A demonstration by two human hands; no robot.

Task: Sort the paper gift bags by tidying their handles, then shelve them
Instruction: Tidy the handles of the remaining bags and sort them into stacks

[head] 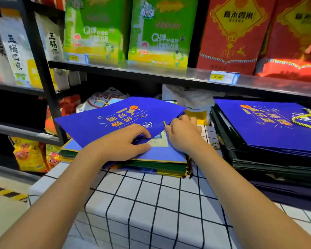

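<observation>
The yellow price tag (218, 77) on the shelf edge (169, 76) reads 45.00.

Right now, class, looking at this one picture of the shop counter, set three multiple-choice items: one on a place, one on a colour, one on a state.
1. Where does the second stack of bags lie?
A. On the checked cloth, right of the bag being handled
B. On the upper shelf among the boxes
C. On the floor

2. What colour is the top bag under the hands?
A. Red
B. Blue with orange print
C. White

3. What is the right hand doing?
A. Hanging idle
B. Lying flat on the cloth
C. Pinching the yellow cord handle at the bag's edge

Answers: 1 A, the stack sits on the cloth to the right. 2 B, its face is blue with orange lettering. 3 C, its fingers close on the cord while the left hand rests on the bag.
</observation>
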